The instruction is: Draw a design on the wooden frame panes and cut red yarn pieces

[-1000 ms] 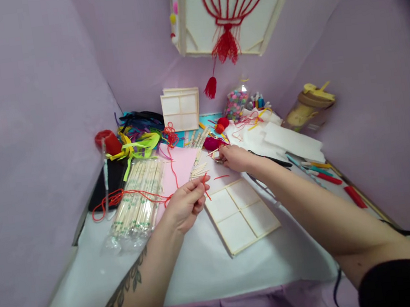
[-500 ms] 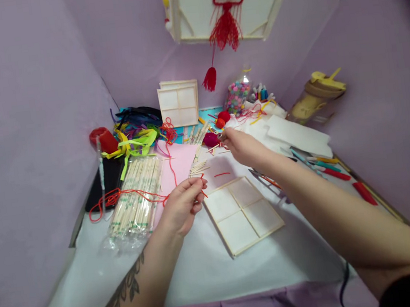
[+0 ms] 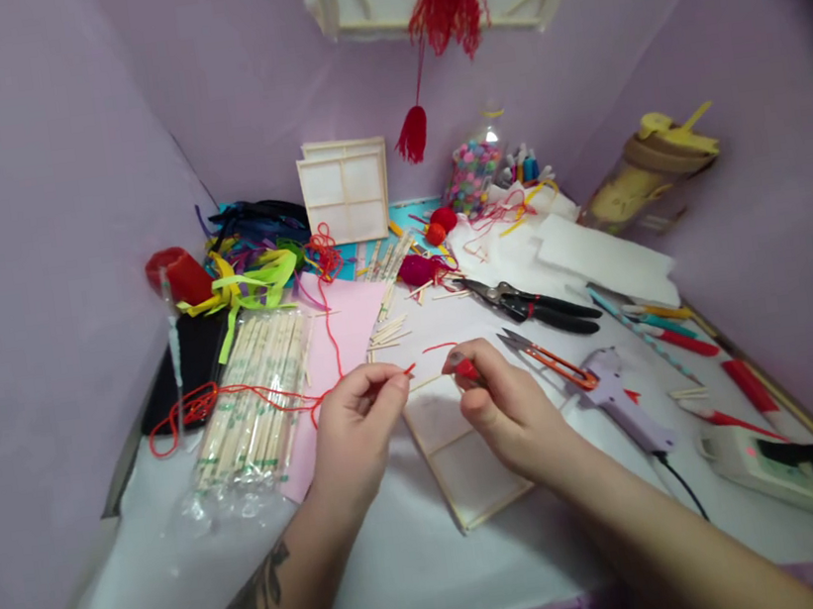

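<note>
My left hand [image 3: 362,420] is closed, pinching the end of a red cord [image 3: 410,369] between thumb and finger. The cord's length runs left across the pink paper [image 3: 348,317] to a loose tangle over the packed chopsticks [image 3: 255,404]. Close to that cord end, my right hand [image 3: 510,406] is closed around a small red lighter [image 3: 466,367], mostly covered by the fingers. Below both hands lies a white square panel [image 3: 457,463] with a stick frame, partly hidden by my right hand. Just beyond it is a short red cord piece [image 3: 440,347].
Black-handled pruners [image 3: 527,307], orange snips [image 3: 553,362] and a lilac glue gun [image 3: 635,414] lie to the right, near a power strip [image 3: 780,470]. Framed panels [image 3: 344,198], a pompom bottle [image 3: 472,176] and a tumbler [image 3: 650,167] stand behind. Ribbons [image 3: 253,280] lie left.
My right hand has come back from the far middle of the table, bringing the lighter near the cord end. My left hand still pinches the cord. The view has tipped down.
</note>
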{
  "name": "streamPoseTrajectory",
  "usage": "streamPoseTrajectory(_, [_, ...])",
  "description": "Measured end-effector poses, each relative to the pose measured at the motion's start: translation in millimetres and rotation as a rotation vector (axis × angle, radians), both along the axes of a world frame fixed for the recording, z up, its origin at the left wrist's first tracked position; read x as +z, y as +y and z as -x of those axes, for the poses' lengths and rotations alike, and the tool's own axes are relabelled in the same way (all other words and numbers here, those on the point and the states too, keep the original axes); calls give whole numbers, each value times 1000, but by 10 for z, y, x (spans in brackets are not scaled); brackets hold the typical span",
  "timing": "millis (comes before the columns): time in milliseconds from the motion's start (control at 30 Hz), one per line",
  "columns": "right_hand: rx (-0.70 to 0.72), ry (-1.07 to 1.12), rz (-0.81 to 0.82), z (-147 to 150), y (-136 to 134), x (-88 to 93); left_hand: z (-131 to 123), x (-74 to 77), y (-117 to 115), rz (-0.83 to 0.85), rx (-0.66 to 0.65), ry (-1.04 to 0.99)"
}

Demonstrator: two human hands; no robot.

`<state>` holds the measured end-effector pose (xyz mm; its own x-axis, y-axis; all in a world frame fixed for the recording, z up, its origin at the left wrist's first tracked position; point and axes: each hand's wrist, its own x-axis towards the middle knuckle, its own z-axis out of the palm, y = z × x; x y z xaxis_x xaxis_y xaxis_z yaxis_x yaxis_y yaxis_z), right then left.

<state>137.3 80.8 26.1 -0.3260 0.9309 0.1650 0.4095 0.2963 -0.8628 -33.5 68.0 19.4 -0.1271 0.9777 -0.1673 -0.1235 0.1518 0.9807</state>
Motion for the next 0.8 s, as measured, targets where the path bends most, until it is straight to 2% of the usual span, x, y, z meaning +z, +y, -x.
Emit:
streamPoseTrajectory(133, [-61,8,-4,20,-2,-10,0,50,-28,-109,-27,233])
streamPoseTrajectory(233, [-106,75,74,74,-2,-25,-5,66,-32,-142,-45,283])
streamPoseTrajectory(400, [-177,265,236,129,34,-74,-7,-34,-16,-95,-46,196])
streamPoseTrajectory(533, [-160,344,319,120,66,-134,-9,-91,-9,-53,-48,136])
streamPoseTrajectory(667, [-110,383,358,132,53,-145,-21,-87,-12,-26,-46,106])
streamPoseTrajectory(800, [-102,311,360,171,24,-75,-24,-85,-15,-29,-44,82])
